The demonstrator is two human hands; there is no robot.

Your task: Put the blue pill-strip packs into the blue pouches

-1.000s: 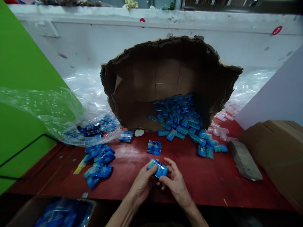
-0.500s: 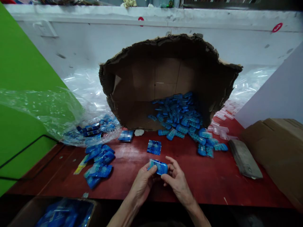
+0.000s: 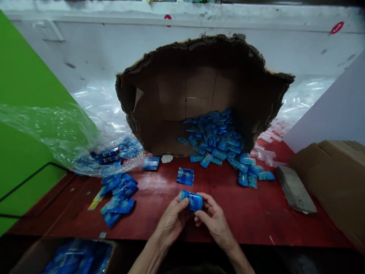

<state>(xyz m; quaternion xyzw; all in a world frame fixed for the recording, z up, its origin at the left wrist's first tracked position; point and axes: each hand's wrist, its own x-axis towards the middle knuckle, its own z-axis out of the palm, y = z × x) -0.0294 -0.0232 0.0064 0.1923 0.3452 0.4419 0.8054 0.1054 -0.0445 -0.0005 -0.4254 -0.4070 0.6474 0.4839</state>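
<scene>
A small blue plastic case [image 3: 194,201], rounded at its right end and with a paler left end, is held above the near part of the red table. My left hand [image 3: 173,219] grips its left part, thumb pressed on the printed top face. At the right end, the thumb and fingers of my right hand [image 3: 214,219] close around the edge. Just beyond the hands a square blue printed card [image 3: 185,176] lies flat. Similar blue cases [image 3: 218,137] are heaped inside and in front of a torn-edged cardboard box [image 3: 171,95].
Blue packets [image 3: 119,198] lie at the left by a clear plastic bag [image 3: 85,152]. An open box [image 3: 114,251] of blue packets sits below the table's front edge. Rightward are clear plastic pieces [image 3: 266,156], a grey flat object [image 3: 295,190] and a brown carton [image 3: 333,182].
My right hand has closed in on the right end of the blue case, its fingers now touching the edge. The case has turned slightly. The whole view has shifted up a little.
</scene>
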